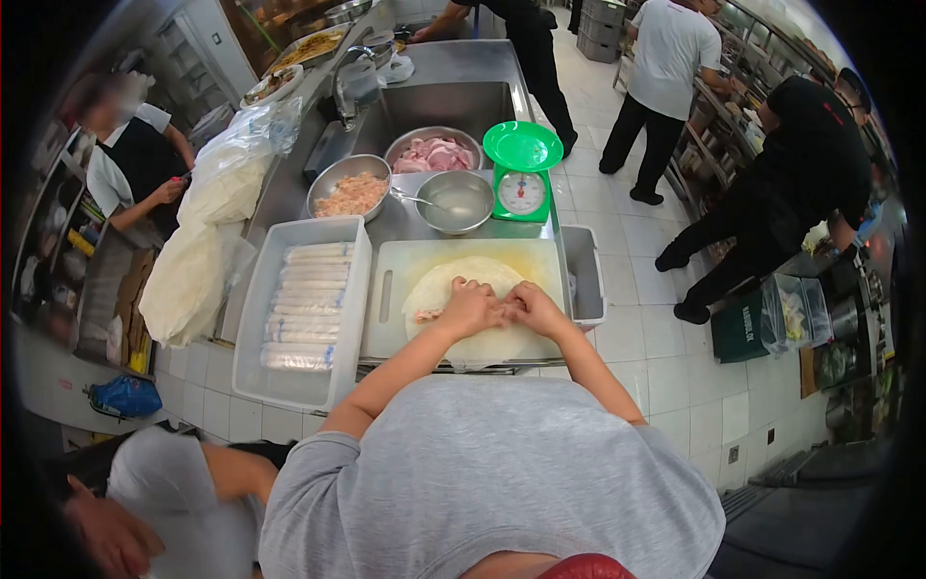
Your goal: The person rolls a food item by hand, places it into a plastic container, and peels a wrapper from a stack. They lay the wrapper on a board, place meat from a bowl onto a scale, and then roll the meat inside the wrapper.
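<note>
A thin round pale wrapper (484, 275) lies flat on the white cutting board (389, 262). Pinkish minced meat filling (425, 316) shows in a short strip on it, just left of my left hand (472, 307). That hand's fingers curl down over the strip and hide the rest of it. Close beside it, my right hand (533, 309) has its fingertips pressed together over the wrapper's right part. What is between those fingertips is hidden. Behind the board stand a metal bowl of cloudy liquid with a spoon (453, 203) and a bowl of minced meat (352, 195).
Left of the board, a plastic bin (246, 333) holds several wrapped rolls (307, 304). A green scale (522, 191) and a bowl of raw meat slices (434, 151) stand behind. Bagged wrappers (193, 275) lie at far left. A grey bin (586, 275) is at right. Several people stand around.
</note>
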Available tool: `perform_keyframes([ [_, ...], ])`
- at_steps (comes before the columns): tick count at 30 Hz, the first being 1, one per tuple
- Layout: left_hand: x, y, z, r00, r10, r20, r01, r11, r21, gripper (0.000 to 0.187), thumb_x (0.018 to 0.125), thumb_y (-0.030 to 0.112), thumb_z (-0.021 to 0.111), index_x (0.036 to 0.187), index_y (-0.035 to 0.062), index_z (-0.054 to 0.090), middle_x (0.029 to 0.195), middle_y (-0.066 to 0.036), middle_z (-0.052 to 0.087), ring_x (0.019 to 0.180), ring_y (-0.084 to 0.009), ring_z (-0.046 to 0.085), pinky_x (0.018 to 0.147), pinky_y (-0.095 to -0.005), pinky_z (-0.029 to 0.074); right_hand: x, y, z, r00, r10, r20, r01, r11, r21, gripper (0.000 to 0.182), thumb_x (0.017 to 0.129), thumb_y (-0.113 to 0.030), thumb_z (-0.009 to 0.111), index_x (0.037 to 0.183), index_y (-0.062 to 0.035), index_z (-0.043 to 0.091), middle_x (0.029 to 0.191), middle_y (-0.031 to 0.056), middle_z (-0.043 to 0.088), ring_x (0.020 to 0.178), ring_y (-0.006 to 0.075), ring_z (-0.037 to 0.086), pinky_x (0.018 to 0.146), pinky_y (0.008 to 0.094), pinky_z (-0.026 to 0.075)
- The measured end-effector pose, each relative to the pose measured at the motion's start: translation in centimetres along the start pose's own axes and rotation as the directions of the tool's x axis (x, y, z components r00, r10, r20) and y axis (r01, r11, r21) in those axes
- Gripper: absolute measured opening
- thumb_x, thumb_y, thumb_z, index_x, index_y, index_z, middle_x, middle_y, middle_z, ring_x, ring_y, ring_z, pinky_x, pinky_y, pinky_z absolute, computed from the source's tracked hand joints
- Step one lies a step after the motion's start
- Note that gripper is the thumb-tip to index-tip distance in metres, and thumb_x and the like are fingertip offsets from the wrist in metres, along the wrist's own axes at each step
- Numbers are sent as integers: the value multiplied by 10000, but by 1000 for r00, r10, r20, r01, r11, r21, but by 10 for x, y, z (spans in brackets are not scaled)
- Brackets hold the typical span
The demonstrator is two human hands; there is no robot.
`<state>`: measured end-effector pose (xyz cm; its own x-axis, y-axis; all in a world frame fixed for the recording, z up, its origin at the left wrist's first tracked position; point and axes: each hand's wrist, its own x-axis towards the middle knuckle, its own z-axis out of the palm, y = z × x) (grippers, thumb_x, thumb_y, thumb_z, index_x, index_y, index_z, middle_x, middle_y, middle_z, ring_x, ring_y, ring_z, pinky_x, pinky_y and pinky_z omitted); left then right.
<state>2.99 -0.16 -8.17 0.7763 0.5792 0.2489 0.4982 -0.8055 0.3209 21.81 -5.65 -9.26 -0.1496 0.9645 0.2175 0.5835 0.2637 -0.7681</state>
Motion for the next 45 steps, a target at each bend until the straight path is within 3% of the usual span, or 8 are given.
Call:
perform_keyframes([
  [13, -1, -7, 23, 998, -4, -69, 0, 998, -57, 269, 749, 369, 670, 889, 141, 689, 895, -40, 594, 862, -209, 537, 835, -387, 309, -2, 14, -15, 977, -198, 80, 209, 964, -165, 137, 709, -89, 661, 832, -39, 628, 840, 134, 549, 838, 320, 536, 751, 393, 446],
  [18, 4, 5, 18, 1000, -15, 5, 15, 998, -59, 337, 740, 365, 688, 1015, 171, 673, 873, -27, 599, 852, -193, 555, 821, -380, 307, 2, 22, -8, 985, -26, 172, 52, 988, -147, 213, 718, -9, 638, 930, -24, 625, 892, 131, 559, 863, 301, 555, 757, 353, 461],
  [24, 7, 7, 18, 993, -70, -99, 65, 997, -51, 254, 793, 378, 640, 920, 167, 701, 839, -17, 605, 855, -187, 556, 821, -382, 303, -14, 5, -20, 994, 87, -69, -83, 995, 58, 153, 760, 15, 603, 907, -24, 621, 855, 127, 565, 802, 291, 576, 722, 339, 466],
  [30, 19, 10, 24, 1000, -26, 8, 27, 997, -70, 370, 777, 452, 640, 1000, 160, 679, 864, -20, 633, 891, -193, 561, 823, -383, 300, -13, 21, -9, 994, 107, -19, -108, 986, -123, 310, 731, 4, 630, 1039, -33, 623, 838, 120, 563, 786, 294, 579, 709, 364, 464],
  [33, 16, 11, 14, 997, -12, 81, 18, 997, -79, 507, 750, 465, 669, 1146, 154, 618, 912, -20, 651, 888, -192, 560, 853, -375, 298, -19, 16, -17, 993, 108, -41, -107, 994, 20, 301, 742, -7, 643, 1040, -49, 639, 811, 96, 562, 744, 256, 577, 678, 334, 462],
  [36, 10, 9, 4, 990, -93, 107, 122, 940, -320, 686, 715, 475, 700, 1282, 139, 513, 991, -24, 656, 917, -183, 562, 911, -371, 286, -22, 3, -30, 942, 335, -9, -324, 919, 223, 245, 757, -27, 655, 1001, -46, 647, 820, 85, 565, 727, 225, 574, 663, 310, 459],
  [39, 6, 10, -8, 983, -62, 171, 117, 936, -331, 819, 707, 489, 703, 1364, 110, 393, 1058, -27, 648, 1019, -236, 548, 962, -381, 275, -17, 10, -26, 988, 142, -55, -136, 985, 106, 298, 753, -45, 682, 1045, -41, 626, 833, 80, 562, 721, 199, 567, 660, 299, 457],
  [45, -28, -15, -11, 988, -110, -108, 94, 985, -145, 668, 696, 457, 720, 1234, 109, 534, 1096, -73, 597, 1062, -234, 520, 950, -402, 294, -15, 4, -22, 985, 166, -49, -158, 979, 125, 232, 741, -19, 689, 965, -21, 632, 832, 67, 545, 730, 196, 545, 679, 282, 452],
])
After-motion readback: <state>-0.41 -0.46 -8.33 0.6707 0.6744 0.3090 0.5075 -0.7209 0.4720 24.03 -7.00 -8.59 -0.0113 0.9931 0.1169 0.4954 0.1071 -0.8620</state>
